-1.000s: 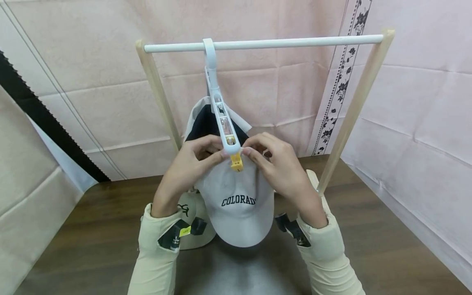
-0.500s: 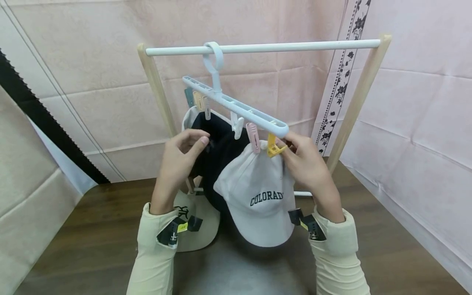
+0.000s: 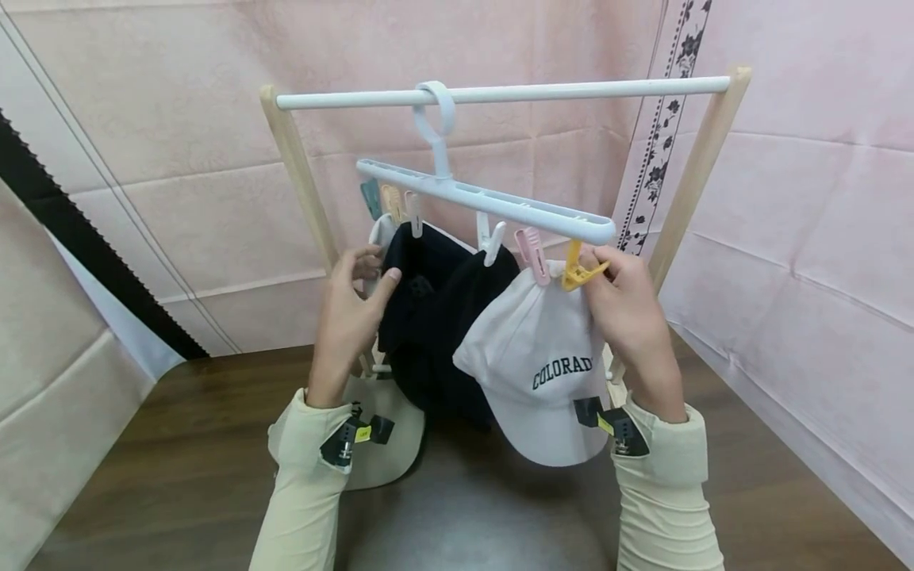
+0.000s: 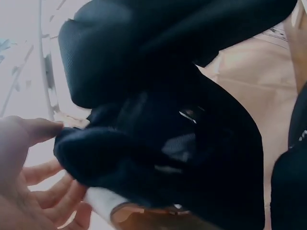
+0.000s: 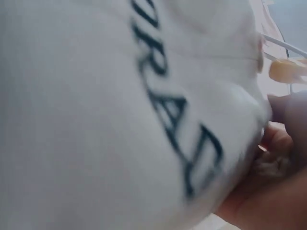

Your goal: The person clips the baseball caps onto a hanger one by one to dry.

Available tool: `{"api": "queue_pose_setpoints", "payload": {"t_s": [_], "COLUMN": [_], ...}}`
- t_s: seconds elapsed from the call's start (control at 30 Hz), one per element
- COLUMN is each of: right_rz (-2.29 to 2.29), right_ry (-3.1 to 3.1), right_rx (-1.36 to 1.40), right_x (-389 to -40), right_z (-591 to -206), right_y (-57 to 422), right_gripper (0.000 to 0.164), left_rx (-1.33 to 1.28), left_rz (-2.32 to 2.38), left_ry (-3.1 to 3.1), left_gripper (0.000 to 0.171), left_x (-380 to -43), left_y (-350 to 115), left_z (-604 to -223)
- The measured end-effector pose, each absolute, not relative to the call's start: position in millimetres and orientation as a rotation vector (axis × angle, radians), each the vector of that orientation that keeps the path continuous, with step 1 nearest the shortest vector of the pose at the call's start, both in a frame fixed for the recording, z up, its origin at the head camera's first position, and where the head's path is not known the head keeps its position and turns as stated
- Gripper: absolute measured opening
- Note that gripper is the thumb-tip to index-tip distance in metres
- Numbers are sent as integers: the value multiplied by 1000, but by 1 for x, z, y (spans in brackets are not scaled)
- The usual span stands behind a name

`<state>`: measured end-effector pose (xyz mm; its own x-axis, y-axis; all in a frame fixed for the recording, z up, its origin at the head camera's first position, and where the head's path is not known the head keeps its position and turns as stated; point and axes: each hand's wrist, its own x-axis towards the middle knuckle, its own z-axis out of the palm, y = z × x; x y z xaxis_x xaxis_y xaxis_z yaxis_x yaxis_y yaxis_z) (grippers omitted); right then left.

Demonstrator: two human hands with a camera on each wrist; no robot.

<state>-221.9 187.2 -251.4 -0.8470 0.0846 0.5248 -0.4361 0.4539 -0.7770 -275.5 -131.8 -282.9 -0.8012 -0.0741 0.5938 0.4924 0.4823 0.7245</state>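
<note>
From a light blue clip hanger (image 3: 485, 198) hang a black cap (image 3: 443, 317) and a white baseball cap (image 3: 550, 357) lettered "COLORAD". My left hand (image 3: 346, 317) is at the black cap's left edge, thumb and fingers apart; in the left wrist view the thumb (image 4: 45, 130) meets the dark fabric and the other fingers lie loosely beside it. Beside the yellow clip (image 3: 580, 270), my right hand (image 3: 628, 305) pinches the white cap's upper right edge; its fingertips are partly hidden. A pink clip (image 3: 533, 255) grips that cap's top, and white clips (image 3: 489, 238) hang near the black one.
The hanger hooks over a white rod (image 3: 571, 91) between wooden posts (image 3: 703, 174). A beige cap (image 3: 385, 436) sits low at the left, behind the left wrist. Teal (image 3: 371, 198) and peach clips (image 3: 393, 202) hang at the hanger's far end, above another pale cap. Below lies a brown table (image 3: 178, 452).
The hanger has swung from end-on to nearly broadside, its near end going right with the white cap and right hand. The left hand has left the white cap for the black cap's edge.
</note>
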Motion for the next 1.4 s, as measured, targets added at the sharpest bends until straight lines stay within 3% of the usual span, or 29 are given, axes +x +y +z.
{"api": "queue_pose_setpoints", "payload": {"t_s": [0.2,0.4,0.67,0.83,1.27,1.4], "right_rz": [1404,1343,1345,1209,988,974], "right_ry": [-2108,-1925,-1450,-1261,-1570,-1776], "right_rx": [123,95,243,306,86,78], "right_x": [-224,-208,-166,-156,-211,-222], "right_z": [-253,-243,-228,-226,-243,-248], "right_y": [195,191,167,149,169,172], "right_gripper": [37,39,19,29,21,32], "left_rx": [-379,-475,-569,-620,-688,-722], "left_rz": [-1138,-1068,-1011,-976,-1012,-1045], "left_ry": [-2296,-2305,-2349,-2368,-2360,-2337], "left_gripper": [20,13,28,31,32,33], "left_x": [-275,-273,-275,-275,-262,-256], "left_y": [-125,-115,-104,-95,-75,-70], "left_z": [-285,-288,-290,-293,-293,-292]}}
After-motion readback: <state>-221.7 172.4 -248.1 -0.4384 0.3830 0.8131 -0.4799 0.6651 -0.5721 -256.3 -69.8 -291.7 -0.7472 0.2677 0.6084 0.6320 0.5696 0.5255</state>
